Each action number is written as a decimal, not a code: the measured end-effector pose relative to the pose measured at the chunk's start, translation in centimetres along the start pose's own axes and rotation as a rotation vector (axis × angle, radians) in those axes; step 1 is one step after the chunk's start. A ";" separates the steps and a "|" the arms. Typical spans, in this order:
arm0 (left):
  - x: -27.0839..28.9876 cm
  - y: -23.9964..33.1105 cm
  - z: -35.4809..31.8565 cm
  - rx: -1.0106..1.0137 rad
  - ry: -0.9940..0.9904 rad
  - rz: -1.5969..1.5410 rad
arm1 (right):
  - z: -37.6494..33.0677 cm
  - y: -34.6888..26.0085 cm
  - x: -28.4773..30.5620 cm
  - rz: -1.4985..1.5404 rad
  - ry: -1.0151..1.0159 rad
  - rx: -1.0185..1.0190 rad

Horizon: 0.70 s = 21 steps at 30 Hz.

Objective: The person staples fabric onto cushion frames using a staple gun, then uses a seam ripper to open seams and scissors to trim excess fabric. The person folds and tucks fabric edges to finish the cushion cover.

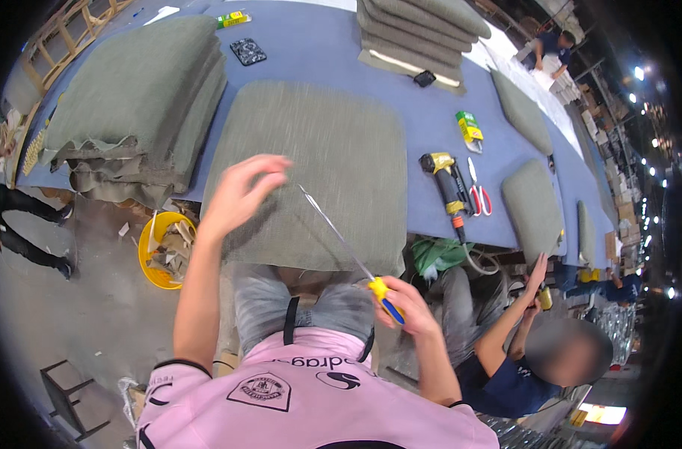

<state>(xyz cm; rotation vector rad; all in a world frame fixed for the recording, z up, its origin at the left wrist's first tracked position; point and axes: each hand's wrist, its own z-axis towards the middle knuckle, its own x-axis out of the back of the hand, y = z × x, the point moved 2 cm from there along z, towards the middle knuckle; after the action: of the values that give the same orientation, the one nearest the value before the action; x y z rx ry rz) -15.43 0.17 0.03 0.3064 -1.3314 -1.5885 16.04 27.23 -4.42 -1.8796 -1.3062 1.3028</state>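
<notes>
My right hand point(408, 308) is closed around the yellow and blue handle of a screwdriver point(346, 247). Its long metal shaft slants up and to the left, over a grey-green fabric-covered panel point(341, 142) at the table's near edge. My left hand point(250, 188) hovers over the panel's left part, a little left of the screwdriver's tip. Its slightly blurred fingers are stretched out, the thumb apart from them, and no object shows between them.
On the blue table point(303, 45) a stack of fabric-covered pieces point(131, 97) stands left. To the right lie a pneumatic staple gun point(447, 187) with a hose, red-handled scissors point(478, 196) and a green-yellow box point(469, 129). A co-worker point(505, 374) sits close on my right. A yellow bucket point(148, 258) holds scraps.
</notes>
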 end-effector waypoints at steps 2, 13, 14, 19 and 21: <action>4.3 0.7 -6.2 0.109 0.176 0.217 | -3.2 -1.8 0.3 -0.267 0.279 0.016; -2.0 0.6 -8.4 0.052 0.239 0.561 | -5.3 -9.0 3.3 -1.574 0.702 0.351; -4.2 0.9 -6.4 -0.002 0.131 0.560 | -5.2 -9.6 3.2 -1.603 0.692 0.334; -13.4 -0.4 0.8 -0.106 -0.092 0.595 | -5.2 -13.1 2.4 -1.716 0.623 0.283; -14.7 -1.0 2.0 -0.120 -0.121 0.630 | -5.2 -13.9 2.0 -1.735 0.624 0.242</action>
<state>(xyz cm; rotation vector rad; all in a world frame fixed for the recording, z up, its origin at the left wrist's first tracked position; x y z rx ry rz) -10.50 12.92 -5.78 -0.2702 -1.2523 -1.1527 15.00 35.37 8.08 -0.3476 -1.5227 -0.0822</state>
